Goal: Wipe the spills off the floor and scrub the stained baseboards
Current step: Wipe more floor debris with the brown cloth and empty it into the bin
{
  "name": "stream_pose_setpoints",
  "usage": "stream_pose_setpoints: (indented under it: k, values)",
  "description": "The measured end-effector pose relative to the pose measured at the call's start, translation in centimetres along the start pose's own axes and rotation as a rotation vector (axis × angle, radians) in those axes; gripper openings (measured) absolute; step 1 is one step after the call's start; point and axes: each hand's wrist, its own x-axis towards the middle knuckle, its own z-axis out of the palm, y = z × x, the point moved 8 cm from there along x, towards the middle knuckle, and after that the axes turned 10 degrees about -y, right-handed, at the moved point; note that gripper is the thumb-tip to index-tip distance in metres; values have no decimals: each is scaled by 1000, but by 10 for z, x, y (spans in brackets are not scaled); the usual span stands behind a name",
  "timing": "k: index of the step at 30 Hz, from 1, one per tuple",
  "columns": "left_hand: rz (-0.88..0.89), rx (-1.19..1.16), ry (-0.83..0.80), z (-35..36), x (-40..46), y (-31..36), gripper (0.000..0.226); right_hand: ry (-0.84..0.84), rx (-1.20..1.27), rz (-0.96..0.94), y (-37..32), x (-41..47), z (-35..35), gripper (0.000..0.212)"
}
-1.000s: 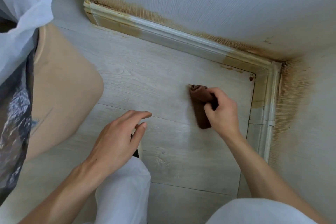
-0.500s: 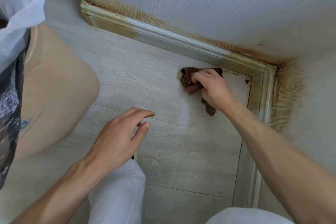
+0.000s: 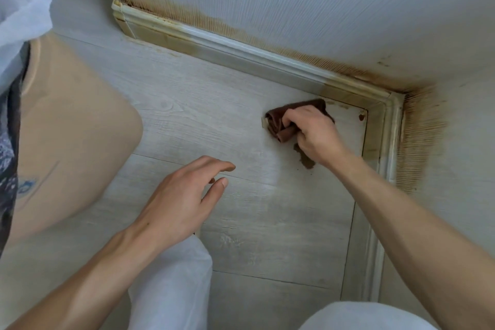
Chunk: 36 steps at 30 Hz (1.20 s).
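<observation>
The left hand [image 3: 182, 195] hovers over the floor [image 3: 187, 115] with its grip apart, holding nothing. The right hand [image 3: 313, 134] has its grip clamped on the brown cloth [image 3: 278, 123] near the corner; a spill [image 3: 305, 159] remains beside it, and the baseboards [image 3: 241, 53] look mostly stained, so plenty seems left

Moved up from mid-floor toward the corner within a second: right hand [image 3: 317, 134] gripping the brown cloth [image 3: 281, 122], now bunched near the back baseboard [image 3: 241, 53], uncovering a brown spill [image 3: 305, 158] by the wrist.
</observation>
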Motion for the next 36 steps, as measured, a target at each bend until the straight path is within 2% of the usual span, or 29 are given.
stream_pose_setpoints:
  k: [3,5,9,12,14,16,19,24,27,29,33,36]
  values:
    - [2,-1,10,-1,3,-2,31,-32,26,17,4,-37,17,36]
    - [10,-7,8,1,4,-1,31,34,80,68,11,-59,11,37]
    - [23,-13,7,3,4,1,31,317,267,439,48,-102,-21,38]
    - [23,-18,10,2,3,0,32,289,344,707,71,-139,-7,43]
    - [23,-21,11,3,3,-1,32,254,456,805,71,-157,19,44]
    - [20,-15,12,3,3,-1,31,297,595,866,60,-162,43,43]
    - [20,-9,12,6,1,0,31,412,684,858,45,-141,56,38]
    - [21,10,-7,11,-1,2,32,503,823,820,57,-113,53,35]
    - [26,11,-9,11,-1,3,31,552,955,840,71,-124,56,42]
    - [20,10,1,8,-2,2,31,586,937,895,77,-148,53,42]
    - [7,2,15,5,-4,-2,31,568,926,947,74,-177,61,42]
    - [6,-7,16,6,-5,-1,31,549,1017,898,60,-147,68,38]
